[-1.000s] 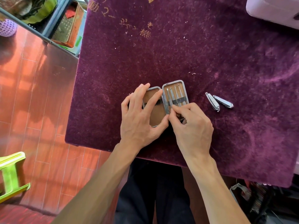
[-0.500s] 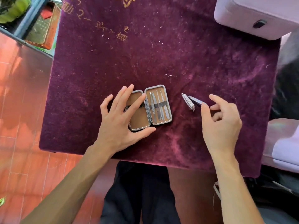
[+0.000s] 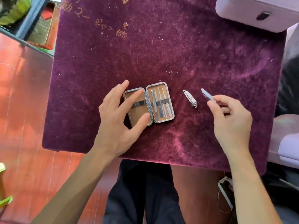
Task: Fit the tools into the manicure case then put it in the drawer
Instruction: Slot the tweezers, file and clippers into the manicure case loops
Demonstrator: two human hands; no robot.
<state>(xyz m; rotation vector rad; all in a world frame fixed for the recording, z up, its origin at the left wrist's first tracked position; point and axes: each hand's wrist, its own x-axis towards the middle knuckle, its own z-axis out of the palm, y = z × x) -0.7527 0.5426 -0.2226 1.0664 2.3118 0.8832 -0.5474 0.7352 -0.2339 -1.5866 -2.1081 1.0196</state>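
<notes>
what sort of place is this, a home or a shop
Probably a home: a small table under a purple velvet cloth, glossy reddish floor, a lilac storage box, the right hand holding a nail clipper.

- This looks like a room in a home, a living space rather than a workplace.
- A low table wears a purple velvet cloth (image 3: 161,54) with gold embroidered characters (image 3: 120,32), a household sort of cover.
- The floor (image 3: 24,102) is glossy red-brown wood planking.
- A pale lilac drawer unit (image 3: 242,12) with a dark recessed grip stands on the far right corner.
- Lilac upholstered seat cushions (image 3: 288,143) sit just beside the table on the right.
- A blue-grey shelf frame (image 3: 34,16) at upper left holds household clutter.
- A green plastic stool (image 3: 4,202) shows at lower left.
</notes>
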